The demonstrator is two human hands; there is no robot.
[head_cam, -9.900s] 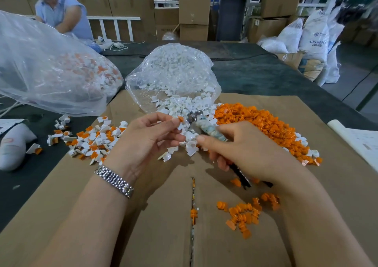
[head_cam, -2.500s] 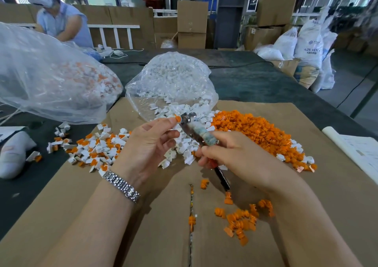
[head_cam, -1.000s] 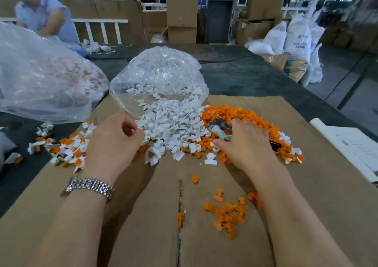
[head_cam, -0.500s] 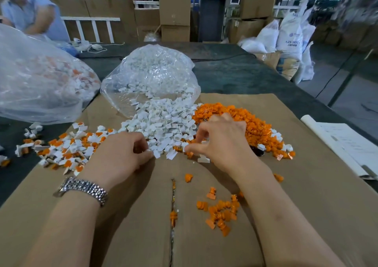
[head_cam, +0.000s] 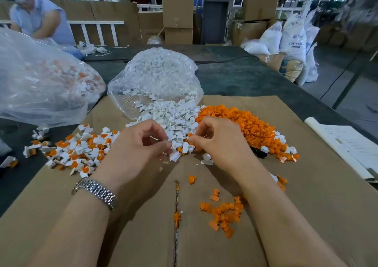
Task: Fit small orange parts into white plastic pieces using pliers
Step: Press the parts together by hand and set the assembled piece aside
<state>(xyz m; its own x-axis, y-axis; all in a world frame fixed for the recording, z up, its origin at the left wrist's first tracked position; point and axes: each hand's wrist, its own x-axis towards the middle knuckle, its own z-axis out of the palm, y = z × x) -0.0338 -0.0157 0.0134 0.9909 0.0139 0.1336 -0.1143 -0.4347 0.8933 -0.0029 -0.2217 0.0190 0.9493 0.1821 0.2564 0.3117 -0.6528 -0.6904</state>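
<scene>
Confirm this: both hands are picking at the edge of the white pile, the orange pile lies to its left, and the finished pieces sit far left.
Wrong on one point. In the head view the orange pile lies to the right of the white pile, not left. Both hands, left and right, and the finished pieces are as stated.

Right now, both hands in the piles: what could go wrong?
1. The finished pile lies close to the loose white pieces; a sweep of the left hand could mix them.
2. The pliers lie half hidden at the orange pile, easily buried.
3. Stray orange parts sit near the right forearm and may scatter.
</scene>
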